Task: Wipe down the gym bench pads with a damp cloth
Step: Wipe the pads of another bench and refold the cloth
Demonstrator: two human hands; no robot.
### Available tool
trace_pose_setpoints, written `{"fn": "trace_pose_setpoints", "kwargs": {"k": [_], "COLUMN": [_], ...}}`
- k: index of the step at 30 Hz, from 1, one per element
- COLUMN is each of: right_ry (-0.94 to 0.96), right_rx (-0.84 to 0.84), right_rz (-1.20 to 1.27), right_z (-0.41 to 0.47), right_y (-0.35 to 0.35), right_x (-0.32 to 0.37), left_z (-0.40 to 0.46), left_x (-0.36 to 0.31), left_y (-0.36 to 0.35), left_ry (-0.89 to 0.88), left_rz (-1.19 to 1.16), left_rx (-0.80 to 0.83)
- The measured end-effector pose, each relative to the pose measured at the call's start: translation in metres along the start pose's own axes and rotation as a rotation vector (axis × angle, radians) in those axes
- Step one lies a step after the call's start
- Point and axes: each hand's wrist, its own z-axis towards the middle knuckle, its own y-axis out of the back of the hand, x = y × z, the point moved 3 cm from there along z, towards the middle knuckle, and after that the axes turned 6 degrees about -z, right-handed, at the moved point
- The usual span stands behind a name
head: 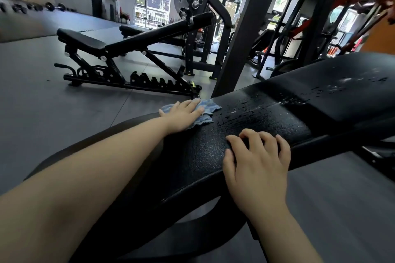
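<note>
While the black bench pad (213, 156) runs slantwise across the view, its surface beyond both hands streaked with wet drops, an adjustable incline bench (128, 49) stands well apart behind it on the grey floor (42, 102). Against the pad's far edge the left hand (181, 115) presses flat, fingers straight, on a crumpled blue cloth (206, 111). Nearer along the pad, the right hand (256, 162) rests with fingers loosely bent over its near edge, holding nothing.

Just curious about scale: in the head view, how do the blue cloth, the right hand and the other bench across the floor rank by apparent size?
1. Other bench, though farther away.
2. Right hand, enlarged by nearness.
3. Blue cloth, partly hidden under the left hand.
</note>
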Motion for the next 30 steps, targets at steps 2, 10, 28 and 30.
{"fn": "trace_pose_setpoints", "kwargs": {"k": [2, 10, 28, 30], "right_ry": [0.001, 0.009, -0.082, -0.094], "right_rx": [0.016, 0.034, 0.059, 0.059], "right_rz": [-0.012, 0.018, -0.051, -0.048], "right_z": [0.0, 0.0, 0.008, 0.007], "right_y": [0.0, 0.004, 0.006, 0.004], "right_x": [0.0, 0.0, -0.018, -0.018], "left_z": [-0.021, -0.139, 0.005, 0.024], "left_x": [-0.004, -0.026, -0.043, -0.043], "left_y": [-0.003, -0.02, -0.009, -0.004], "left_ry": [-0.018, -0.236, -0.214, -0.22], "left_rz": [0.019, 0.149, 0.088, 0.066], "left_rx": [0.028, 0.124, 0.058, 0.046]}}
